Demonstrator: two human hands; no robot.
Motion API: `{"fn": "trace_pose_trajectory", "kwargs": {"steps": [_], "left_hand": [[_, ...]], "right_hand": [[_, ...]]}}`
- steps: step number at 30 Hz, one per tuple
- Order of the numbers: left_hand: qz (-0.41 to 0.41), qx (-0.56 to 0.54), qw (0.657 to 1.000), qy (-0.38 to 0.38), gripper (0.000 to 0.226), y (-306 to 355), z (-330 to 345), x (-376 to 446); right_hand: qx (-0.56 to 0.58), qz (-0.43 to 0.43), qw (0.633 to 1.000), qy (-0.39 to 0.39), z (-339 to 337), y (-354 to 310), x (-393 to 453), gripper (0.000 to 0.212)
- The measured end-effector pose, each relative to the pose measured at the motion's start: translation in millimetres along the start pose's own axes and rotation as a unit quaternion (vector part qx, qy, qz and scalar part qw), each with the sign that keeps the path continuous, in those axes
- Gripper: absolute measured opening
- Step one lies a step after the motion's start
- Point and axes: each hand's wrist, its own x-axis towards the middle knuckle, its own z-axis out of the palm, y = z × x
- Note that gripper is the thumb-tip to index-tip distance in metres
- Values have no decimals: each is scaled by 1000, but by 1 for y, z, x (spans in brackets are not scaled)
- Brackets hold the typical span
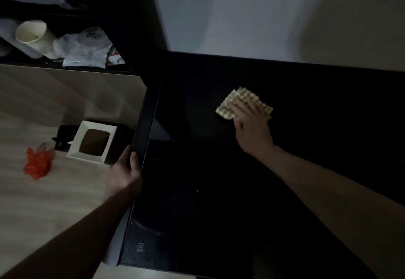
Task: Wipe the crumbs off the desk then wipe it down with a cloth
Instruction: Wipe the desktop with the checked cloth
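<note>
The black desk [219,169] fills the middle and right of the dim head view. A yellowish waffle-textured cloth [228,103] lies flat on its far part. My right hand [252,125] presses on the cloth with straight, spread fingers. My left hand [126,173] grips the desk's left edge, thumb on top and fingers curled round the rim. A few pale crumbs [197,190] show on the dark top near the middle.
Left of the desk lies a pale wood floor with a white box with a dark window [92,143] and an orange plastic bag [38,162]. A dark shelf at top left holds a paper cup [32,35] and crumpled wrappers [87,46]. A white wall backs the desk.
</note>
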Motion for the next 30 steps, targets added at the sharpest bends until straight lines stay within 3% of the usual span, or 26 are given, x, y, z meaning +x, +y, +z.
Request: {"fn": "trace_pose_trajectory", "kwargs": {"steps": [9,13,18,22,24,30], "left_hand": [[-42,43,998,-2,69,0,1,1],[-30,80,996,-31,83,9,-5,-9],[-87,38,995,-34,89,22,0,-21],[-87,59,994,-16,96,22,5,-25],[-80,75,994,-8,97,21,8,-22],[-83,103,991,-10,97,16,13,-18]], "right_hand": [[26,-77,996,-45,3,-77,-205,58],[57,-80,994,-57,2,-93,-291,44],[118,-103,986,-51,-8,-89,-346,37],[278,57,958,-35,-44,-75,-304,43],[327,140,935,13,-60,-48,-256,43],[158,192,952,180,-111,42,-85,42]]}}
